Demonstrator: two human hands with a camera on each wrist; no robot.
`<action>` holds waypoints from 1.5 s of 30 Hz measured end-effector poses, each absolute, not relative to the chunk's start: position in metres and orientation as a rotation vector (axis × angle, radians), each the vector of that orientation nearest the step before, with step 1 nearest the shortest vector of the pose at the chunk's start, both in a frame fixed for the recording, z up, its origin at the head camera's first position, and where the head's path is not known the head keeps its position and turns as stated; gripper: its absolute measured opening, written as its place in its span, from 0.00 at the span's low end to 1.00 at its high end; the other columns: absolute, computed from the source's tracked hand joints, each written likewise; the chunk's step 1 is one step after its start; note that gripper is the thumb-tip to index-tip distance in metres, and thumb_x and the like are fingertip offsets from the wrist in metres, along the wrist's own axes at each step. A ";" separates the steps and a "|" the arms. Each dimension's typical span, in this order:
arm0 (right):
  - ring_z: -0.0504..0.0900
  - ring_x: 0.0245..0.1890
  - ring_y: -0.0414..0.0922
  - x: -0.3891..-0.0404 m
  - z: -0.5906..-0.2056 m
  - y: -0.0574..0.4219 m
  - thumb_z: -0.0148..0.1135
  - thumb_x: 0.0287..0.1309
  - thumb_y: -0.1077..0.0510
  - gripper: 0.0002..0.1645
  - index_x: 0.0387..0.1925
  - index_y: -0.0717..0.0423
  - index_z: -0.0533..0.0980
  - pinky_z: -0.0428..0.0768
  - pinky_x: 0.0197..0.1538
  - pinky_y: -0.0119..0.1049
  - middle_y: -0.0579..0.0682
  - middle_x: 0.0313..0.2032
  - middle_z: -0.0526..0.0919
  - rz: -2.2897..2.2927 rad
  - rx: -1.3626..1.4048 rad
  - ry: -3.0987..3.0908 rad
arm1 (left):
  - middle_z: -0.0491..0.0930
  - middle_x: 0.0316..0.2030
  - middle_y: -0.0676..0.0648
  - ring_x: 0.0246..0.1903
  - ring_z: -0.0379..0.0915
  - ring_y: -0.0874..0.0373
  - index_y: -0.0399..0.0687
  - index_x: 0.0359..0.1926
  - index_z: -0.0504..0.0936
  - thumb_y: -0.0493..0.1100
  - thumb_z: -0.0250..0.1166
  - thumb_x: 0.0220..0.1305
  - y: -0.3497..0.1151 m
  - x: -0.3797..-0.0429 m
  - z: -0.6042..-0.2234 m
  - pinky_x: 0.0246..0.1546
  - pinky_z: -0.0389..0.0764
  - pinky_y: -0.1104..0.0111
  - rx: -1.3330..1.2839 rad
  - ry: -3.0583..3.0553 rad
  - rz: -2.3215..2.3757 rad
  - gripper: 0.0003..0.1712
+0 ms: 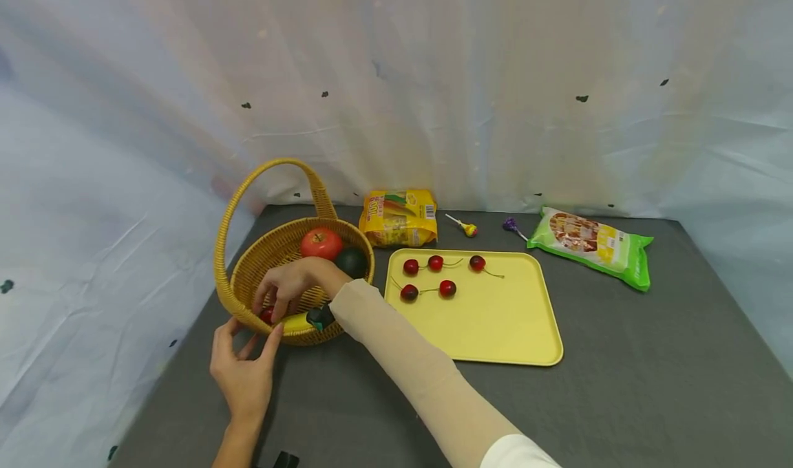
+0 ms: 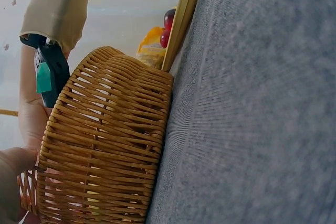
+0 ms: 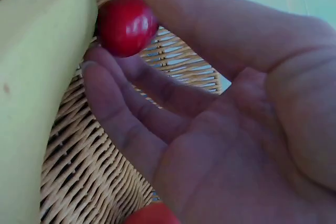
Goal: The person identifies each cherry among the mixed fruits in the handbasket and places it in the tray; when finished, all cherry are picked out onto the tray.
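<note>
A yellow wicker basket (image 1: pixel 266 241) with a tall arched handle stands at the left of the table. My left hand (image 1: pixel 244 375) grips its near rim beside the handle's foot, thumb and fingers on the weave. Inside the basket, my right hand (image 1: pixel 288 282) pinches a red cherry (image 3: pixel 127 26) between thumb and fingertips, close to a banana (image 3: pixel 42 51). Farther back in it lie a round red fruit (image 1: pixel 321 243) and a dark green fruit (image 1: pixel 351 261), partly behind the right wrist. The left wrist view shows the basket's woven side (image 2: pixel 105 140).
Right of the basket lies a yellow tray (image 1: pixel 495 323) bearing several stemmed cherries (image 1: pixel 447 288). Behind are a yellow snack bag (image 1: pixel 399 219), a yellow lollipop (image 1: pixel 469 229), a purple lollipop (image 1: pixel 511 225) and a green-and-white food packet (image 1: pixel 591 246). A pale sheet (image 1: pixel 464 110) hangs along the table's back.
</note>
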State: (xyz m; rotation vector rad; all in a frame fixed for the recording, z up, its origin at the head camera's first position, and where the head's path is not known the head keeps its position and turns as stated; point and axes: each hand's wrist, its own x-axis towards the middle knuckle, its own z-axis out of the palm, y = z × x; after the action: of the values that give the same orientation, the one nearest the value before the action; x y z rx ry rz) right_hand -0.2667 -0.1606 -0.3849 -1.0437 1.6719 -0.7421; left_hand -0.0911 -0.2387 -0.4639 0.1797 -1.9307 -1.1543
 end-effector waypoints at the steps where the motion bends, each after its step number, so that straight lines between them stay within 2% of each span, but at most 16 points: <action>1: 0.81 0.38 0.43 -0.266 -0.384 -0.161 0.65 0.61 0.71 0.23 0.58 0.60 0.78 0.84 0.52 0.43 0.55 0.46 0.82 -0.741 -1.065 1.693 | 0.74 0.44 0.57 0.48 0.71 0.65 0.28 0.53 0.79 0.23 0.78 0.45 -0.238 -0.091 -0.462 0.42 0.80 0.82 0.186 -1.935 -1.148 0.31; 6: 0.81 0.34 0.48 -0.269 -0.373 -0.153 0.64 0.63 0.69 0.16 0.53 0.63 0.80 0.84 0.43 0.42 0.54 0.43 0.83 -0.860 -1.254 1.822 | 0.72 0.43 0.60 0.47 0.71 0.67 0.23 0.52 0.77 0.22 0.76 0.46 -0.227 -0.085 -0.446 0.42 0.79 0.83 0.191 -1.933 -1.146 0.29; 9: 0.82 0.40 0.47 -0.274 -0.358 -0.131 0.63 0.65 0.68 0.15 0.53 0.65 0.80 0.82 0.44 0.35 0.54 0.47 0.83 -0.969 -1.397 1.854 | 0.72 0.44 0.61 0.47 0.71 0.66 0.25 0.52 0.78 0.23 0.77 0.45 -0.230 -0.087 -0.450 0.42 0.79 0.83 0.188 -1.929 -1.157 0.30; 14: 0.75 0.45 0.45 -0.285 -0.342 -0.067 0.61 0.66 0.68 0.17 0.56 0.65 0.79 0.76 0.46 0.28 0.56 0.52 0.80 -1.023 -1.545 1.987 | 0.74 0.44 0.57 0.48 0.72 0.62 0.26 0.53 0.78 0.25 0.78 0.46 -0.238 -0.090 -0.461 0.43 0.81 0.81 0.162 -1.924 -1.185 0.31; 19: 0.67 0.40 0.46 -0.285 -0.354 0.013 0.56 0.71 0.63 0.19 0.60 0.64 0.77 0.68 0.42 0.33 0.56 0.46 0.74 -0.974 -1.486 2.182 | 0.74 0.44 0.57 0.48 0.73 0.61 0.27 0.54 0.78 0.26 0.77 0.47 -0.239 -0.087 -0.462 0.44 0.80 0.80 0.149 -1.925 -1.177 0.31; 22: 0.68 0.36 0.46 -0.279 -0.369 0.064 0.53 0.74 0.62 0.19 0.62 0.63 0.76 0.70 0.41 0.35 0.54 0.45 0.75 -0.995 -1.388 2.266 | 0.74 0.44 0.59 0.48 0.73 0.61 0.28 0.54 0.78 0.26 0.78 0.47 -0.238 -0.087 -0.463 0.44 0.80 0.80 0.167 -1.937 -1.164 0.31; 27: 0.79 0.38 0.46 -0.265 -0.395 0.135 0.64 0.65 0.65 0.19 0.57 0.63 0.78 0.82 0.44 0.39 0.55 0.47 0.80 -1.111 -1.172 2.406 | 0.73 0.44 0.60 0.48 0.72 0.61 0.28 0.55 0.78 0.27 0.78 0.48 -0.238 -0.088 -0.462 0.45 0.80 0.80 0.169 -1.947 -1.171 0.31; 28: 0.80 0.41 0.47 -0.262 -0.399 0.146 0.66 0.63 0.65 0.20 0.56 0.64 0.79 0.83 0.45 0.39 0.55 0.47 0.80 -1.106 -1.139 2.436 | 0.73 0.45 0.60 0.48 0.72 0.61 0.27 0.55 0.78 0.27 0.78 0.48 -0.238 -0.089 -0.462 0.45 0.80 0.80 0.166 -1.947 -1.174 0.31; 31: 0.81 0.41 0.48 -0.255 -0.410 0.169 0.70 0.58 0.67 0.20 0.52 0.67 0.79 0.84 0.44 0.42 0.56 0.45 0.81 -1.040 -1.100 2.523 | 0.73 0.45 0.59 0.48 0.72 0.61 0.27 0.54 0.78 0.26 0.77 0.48 -0.239 -0.090 -0.461 0.45 0.81 0.80 0.159 -1.943 -1.173 0.30; 36: 0.81 0.39 0.49 -0.250 -0.424 0.188 0.72 0.53 0.70 0.18 0.47 0.68 0.79 0.84 0.44 0.46 0.55 0.42 0.83 -0.954 -1.055 2.599 | 0.74 0.44 0.58 0.48 0.72 0.61 0.28 0.54 0.78 0.26 0.77 0.48 -0.238 -0.091 -0.461 0.46 0.80 0.80 0.164 -1.943 -1.177 0.30; 41: 0.79 0.37 0.47 -0.249 -0.437 0.193 0.75 0.49 0.70 0.18 0.43 0.64 0.80 0.81 0.40 0.41 0.52 0.39 0.82 -0.887 -1.022 2.619 | 0.73 0.44 0.61 0.49 0.72 0.61 0.27 0.55 0.77 0.27 0.77 0.49 -0.238 -0.090 -0.461 0.46 0.80 0.80 0.182 -1.955 -1.180 0.30; 45: 0.77 0.35 0.45 -0.249 -0.445 0.195 0.75 0.47 0.71 0.18 0.42 0.63 0.80 0.78 0.38 0.37 0.52 0.39 0.82 -0.867 -1.031 2.624 | 0.73 0.44 0.59 0.49 0.72 0.61 0.27 0.55 0.77 0.27 0.77 0.49 -0.238 -0.090 -0.461 0.45 0.80 0.80 0.186 -1.955 -1.174 0.30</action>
State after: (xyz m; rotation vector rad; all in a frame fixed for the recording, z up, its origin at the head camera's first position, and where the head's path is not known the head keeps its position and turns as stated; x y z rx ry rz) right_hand -0.2490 0.1955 -0.4449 -1.0306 2.6245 -0.8667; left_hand -0.0902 -0.2378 -0.4607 0.1858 -1.9547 -1.1744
